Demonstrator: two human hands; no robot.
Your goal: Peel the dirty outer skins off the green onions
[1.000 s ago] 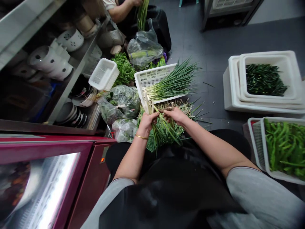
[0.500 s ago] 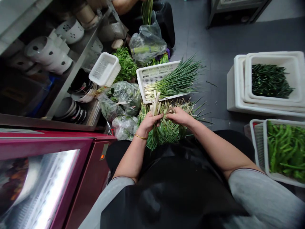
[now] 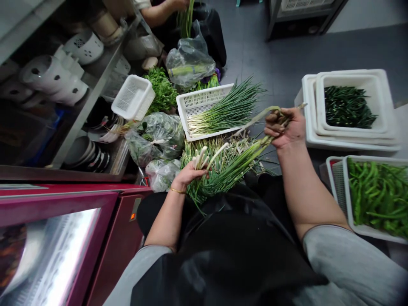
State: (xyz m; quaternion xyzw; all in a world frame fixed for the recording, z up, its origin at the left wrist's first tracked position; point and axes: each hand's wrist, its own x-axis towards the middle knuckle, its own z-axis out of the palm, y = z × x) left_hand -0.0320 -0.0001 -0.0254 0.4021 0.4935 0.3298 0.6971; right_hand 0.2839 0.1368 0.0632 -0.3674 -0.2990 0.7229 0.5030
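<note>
My left hand (image 3: 192,172) is closed round a small bunch of spring onions, their clean white ends (image 3: 201,158) sticking up past the fingers. Raised to the right, my right hand (image 3: 287,127) grips more spring onions (image 3: 245,163) by the root end; their green leaves slope down left towards my lap. A pale, limp strip of leaf (image 3: 259,114) also hangs from that hand. Beyond both hands, a white slotted basket (image 3: 207,95) holds a pile of spring onions with white ends to the left. Untrimmed ones lie heaped (image 3: 216,146) between basket and lap.
On the left are a small white basket (image 3: 132,97), leafy greens (image 3: 161,87), bagged vegetables (image 3: 157,136), a shelf of crockery and a red cabinet (image 3: 105,250). To the right stand white tubs (image 3: 347,140) with cut greens and a basket of green peppers (image 3: 379,195). Another person's arm (image 3: 162,10) shows at top.
My hands have moved apart. The right one has swung up and right with spring onions and a leaf strip, while the left has shifted slightly down left with its bunch. The view has shifted slightly.
</note>
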